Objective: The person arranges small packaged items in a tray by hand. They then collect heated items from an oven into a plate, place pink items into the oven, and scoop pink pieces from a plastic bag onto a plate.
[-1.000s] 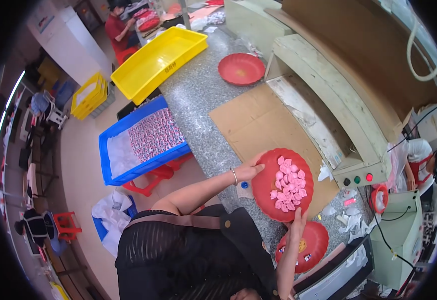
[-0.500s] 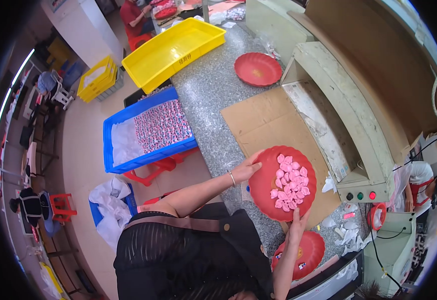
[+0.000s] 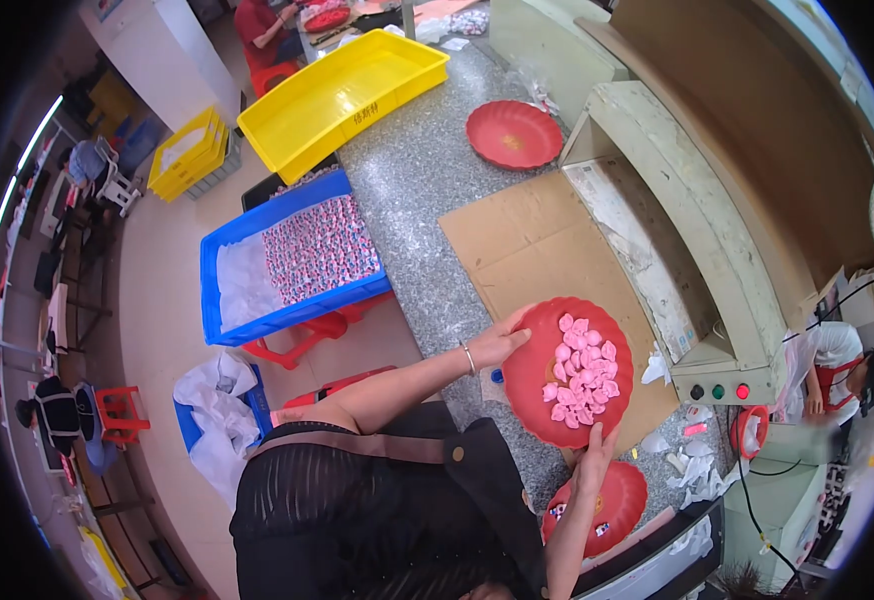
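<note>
A red scalloped plate [image 3: 532, 385] with a cluster of pink wrapped pieces [image 3: 584, 370] is held between my two hands. My left hand [image 3: 498, 343], with a bracelet at the wrist, grips its upper left rim. At the lower rim, my right hand [image 3: 594, 462] has its thumb over the edge and its fingers beneath. Under my right forearm lies a second red plate [image 3: 622, 500] with a few small wrapped pieces. A piece of cardboard [image 3: 517, 240] lies flat on the speckled counter, partly beneath the held plate.
Another red plate [image 3: 514, 134] lies farther up the counter [image 3: 397, 200]. A machine [image 3: 697, 230] with a curved opening and buttons stands right. A yellow crate [image 3: 347, 100] and a blue crate [image 3: 297, 270] of wrapped pieces are left. Scraps lie lower right; other people sit around the room.
The camera view has shifted, moving the surroundings across the frame. Both hands still hold the plate, which has hardly moved.
</note>
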Motion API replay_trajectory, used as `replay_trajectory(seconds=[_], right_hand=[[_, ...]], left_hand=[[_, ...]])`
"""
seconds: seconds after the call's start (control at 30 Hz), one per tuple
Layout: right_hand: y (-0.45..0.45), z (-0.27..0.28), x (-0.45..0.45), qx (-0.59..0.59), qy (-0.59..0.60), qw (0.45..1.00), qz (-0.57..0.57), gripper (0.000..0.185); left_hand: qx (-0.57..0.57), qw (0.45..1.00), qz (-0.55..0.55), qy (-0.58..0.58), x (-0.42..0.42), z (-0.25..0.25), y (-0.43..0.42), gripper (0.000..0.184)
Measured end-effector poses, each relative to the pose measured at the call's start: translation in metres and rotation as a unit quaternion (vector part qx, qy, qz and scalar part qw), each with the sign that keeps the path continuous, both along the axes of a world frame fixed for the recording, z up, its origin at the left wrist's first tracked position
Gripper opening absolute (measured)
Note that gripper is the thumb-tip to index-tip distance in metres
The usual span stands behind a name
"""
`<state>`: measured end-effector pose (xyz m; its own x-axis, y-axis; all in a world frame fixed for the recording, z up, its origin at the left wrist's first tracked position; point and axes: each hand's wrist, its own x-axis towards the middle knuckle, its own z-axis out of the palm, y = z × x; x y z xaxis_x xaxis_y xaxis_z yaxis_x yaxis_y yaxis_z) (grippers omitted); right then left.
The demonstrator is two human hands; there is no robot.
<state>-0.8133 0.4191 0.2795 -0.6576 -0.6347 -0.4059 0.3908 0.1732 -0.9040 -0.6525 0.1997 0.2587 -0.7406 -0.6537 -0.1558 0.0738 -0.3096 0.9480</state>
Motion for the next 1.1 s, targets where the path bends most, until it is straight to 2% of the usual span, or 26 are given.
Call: replay_trajectory(seconds=[0.17, 0.37, 0.43, 0.47, 0.53, 0.57, 0.63, 0.67, 0.73, 0.8, 0.87, 0.93, 0.97, 1.03, 1.07, 1.1], right_hand=[[0.003, 0.009, 0.001, 0.001, -0.039, 0.999, -0.001, 0.059], [0.014, -0.013, -0.002, -0.015, 0.001, 1.0, -0.006, 0.058], [0.016, -0.016, -0.003, -0.048, 0.022, 0.998, -0.017, 0.059], [0.016, -0.015, -0.002, -0.05, 0.026, 0.998, -0.015, 0.059], [0.017, -0.011, 0.002, -0.085, -0.007, 0.995, -0.055, 0.06], [0.023, -0.015, 0.001, -0.085, -0.002, 0.995, -0.051, 0.06], [0.03, -0.027, -0.002, -0.086, 0.027, 0.994, -0.069, 0.06], [0.026, -0.018, 0.001, -0.088, 0.031, 0.994, -0.061, 0.06], [0.024, 0.009, 0.011, -0.049, 0.012, 0.995, -0.09, 0.061], [0.025, 0.012, 0.011, -0.047, 0.005, 0.994, -0.098, 0.062], [0.022, 0.015, 0.014, -0.048, -0.003, 0.993, -0.108, 0.063], [0.022, 0.02, 0.017, -0.018, 0.023, 0.996, -0.088, 0.063], [0.025, 0.012, 0.013, -0.016, 0.026, 0.996, -0.087, 0.063], [0.033, -0.008, 0.009, -0.066, -0.012, 0.994, -0.081, 0.064], [0.037, -0.009, 0.008, -0.062, -0.011, 0.995, -0.081, 0.064], [0.038, -0.011, 0.009, -0.06, -0.014, 0.995, -0.082, 0.064]], left_hand=[[0.017, 0.999, -0.026, -0.012, 0.0, 0.012, 0.0, 0.052], [0.027, 0.999, -0.041, 0.02, -0.005, -0.003, 0.002, 0.052], [-0.048, 0.999, -0.02, 0.012, -0.009, -0.008, 0.002, 0.054], [-0.05, 0.998, -0.018, 0.016, -0.008, 0.005, 0.0, 0.054], [-0.206, 0.965, 0.083, -0.142, -0.001, 0.037, 0.002, 0.052], [-0.205, 0.965, 0.087, -0.138, 0.004, 0.053, 0.0, 0.052], [-0.241, 0.967, 0.081, 0.002, 0.017, 0.09, -0.007, 0.04], [-0.242, 0.966, 0.09, 0.005, 0.027, 0.114, -0.006, 0.04], [-0.169, 0.956, -0.074, 0.227, 0.044, 0.167, 0.001, 0.026], [-0.267, 0.886, -0.148, 0.35, 0.055, 0.209, 0.004, 0.017], [-0.266, 0.8, -0.197, 0.501, 0.057, 0.24, 0.013, 0.015], [-0.263, 0.734, -0.209, 0.591, 0.059, 0.261, 0.022, 0.018], [-0.263, 0.732, -0.206, 0.593, 0.059, 0.276, 0.018, 0.018], [-0.294, 0.66, -0.315, 0.616, 0.06, 0.301, 0.004, 0.02], [-0.263, 0.663, -0.313, 0.627, 0.06, 0.3, 0.008, 0.029], [-0.262, 0.664, -0.312, 0.627, 0.06, 0.292, 0.014, 0.029]])
